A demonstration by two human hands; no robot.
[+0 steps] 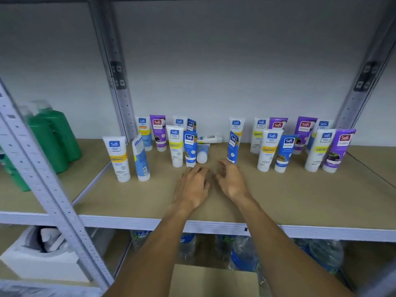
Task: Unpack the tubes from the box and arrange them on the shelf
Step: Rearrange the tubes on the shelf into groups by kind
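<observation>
1. We look down on a shelf [278, 196] with a brown board and grey metal posts; both our bare arms reach in over its near edge
2. Our left hand [194, 182] is low over the middle of the board, fingers loosely curled and holding nothing, its fingertips just short of a standing blue tube [189, 151]
3. Our right hand [230, 179] is just to its right, fingers slightly spread and relaxed, gripping nothing; they are close to a leaning blue tube [233, 149], and we cannot tell whether they touch it
4. The other tubes [269, 153] stand cap-down in loose groups across the far half of the board, left to right: white with yellow bands, blue, and purple
5. Between the two blue tubes, a white tube [211, 138] lies on its side, and a fallen tube [202, 154] points its white cap towards us
6. A cardboard box [214, 281] sits near us, below the shelf, between our forearms
7. Green bottles [53, 140] stand in the bay to the left
8. Water bottles [242, 251] fill the level beneath
</observation>
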